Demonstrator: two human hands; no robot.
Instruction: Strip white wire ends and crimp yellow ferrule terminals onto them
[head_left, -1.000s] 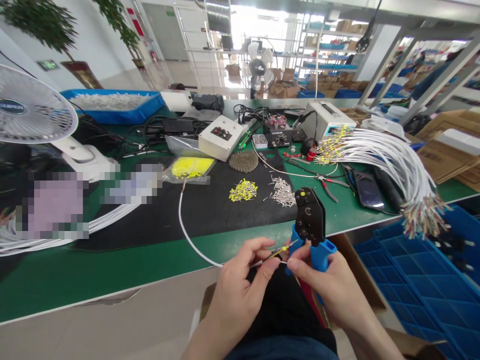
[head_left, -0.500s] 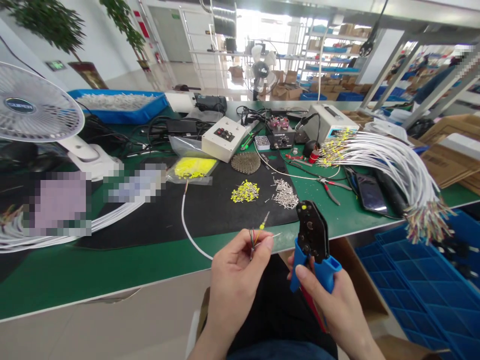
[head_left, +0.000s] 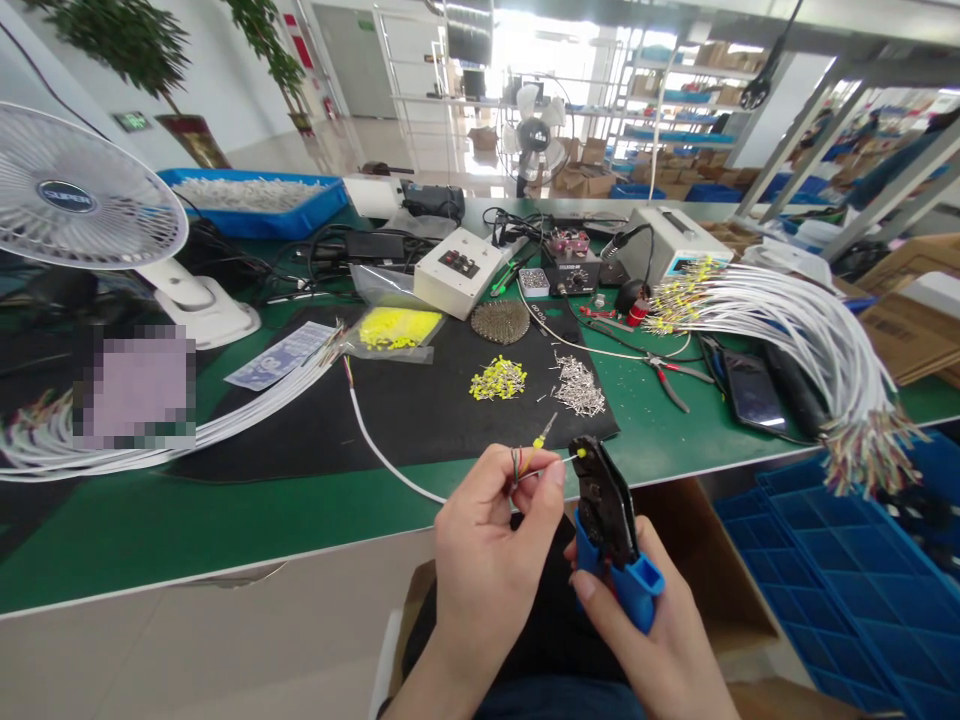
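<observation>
My left hand point(head_left: 499, 530) pinches the thin coloured wires at the end of a white cable point(head_left: 382, 468). One wire carries a yellow ferrule point(head_left: 539, 443) and points up past the fingertips. A white wire point(head_left: 570, 458) runs right from the pinch to the jaws of the crimping pliers. In my right hand point(head_left: 637, 610) are those blue-handled crimping pliers point(head_left: 604, 500), with black jaws pointing up. A small yellow ferrule point(head_left: 581, 454) sits at the jaws, at the white wire's tip. Beyond the hands lie a pile of yellow ferrules point(head_left: 498, 378) and a pile of silvery pins point(head_left: 580, 386).
A bundle of white cables point(head_left: 795, 310) lies at the right, near a phone point(head_left: 754, 388) and red-handled pliers point(head_left: 667, 385). More white cables point(head_left: 262, 415) lie left. A fan point(head_left: 82, 195) stands at the left. Blue bins point(head_left: 832, 580) are below right.
The crimping pliers have moved left and tilted, bringing their jaws to the white wire's tip. My left hand appears slightly further right, and the whole view has shifted a little.
</observation>
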